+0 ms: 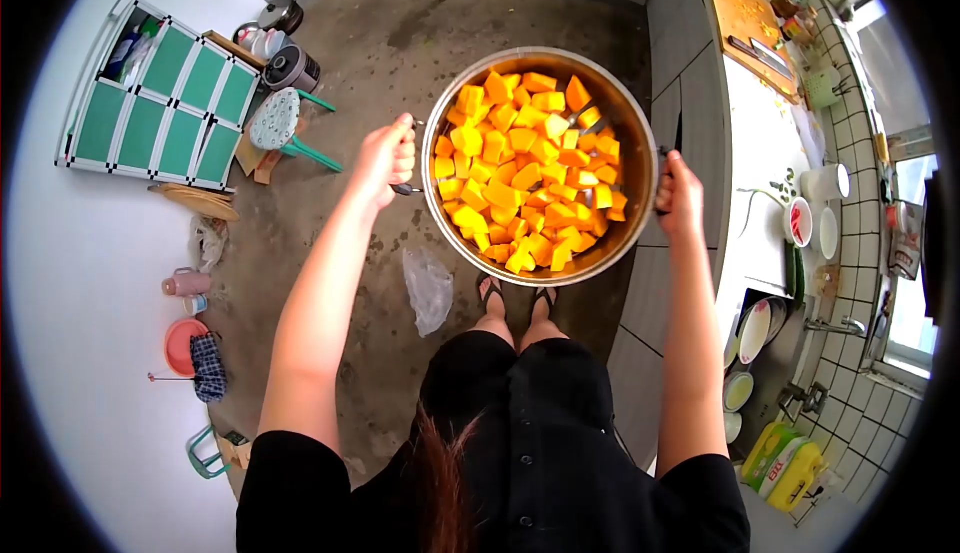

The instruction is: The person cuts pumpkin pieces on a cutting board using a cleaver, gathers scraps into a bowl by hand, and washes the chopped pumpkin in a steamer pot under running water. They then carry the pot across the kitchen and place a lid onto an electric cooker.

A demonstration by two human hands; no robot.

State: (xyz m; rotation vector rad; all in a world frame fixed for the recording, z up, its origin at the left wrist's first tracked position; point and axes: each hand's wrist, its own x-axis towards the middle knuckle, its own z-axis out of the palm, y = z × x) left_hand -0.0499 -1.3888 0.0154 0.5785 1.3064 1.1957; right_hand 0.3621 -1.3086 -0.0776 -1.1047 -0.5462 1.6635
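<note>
A large round metal pot (436, 203) hangs in the air in front of my body, above the floor. Many orange chunks (525, 175), which look like cut pumpkin, lie inside it. My left hand (388, 161) is closed round the handle on the pot's left side. On the right side, my right hand (680, 193) grips the other handle, its fingers wrapped round it. The pot is tipped so that its inside faces me.
On the right runs a counter (745, 153) with a cutting board (745, 23), knives, bowls and a sink. A stool (275, 120) and a green cabinet (150, 103) stand on the left. A plastic bag (428, 288) lies on the floor near my feet.
</note>
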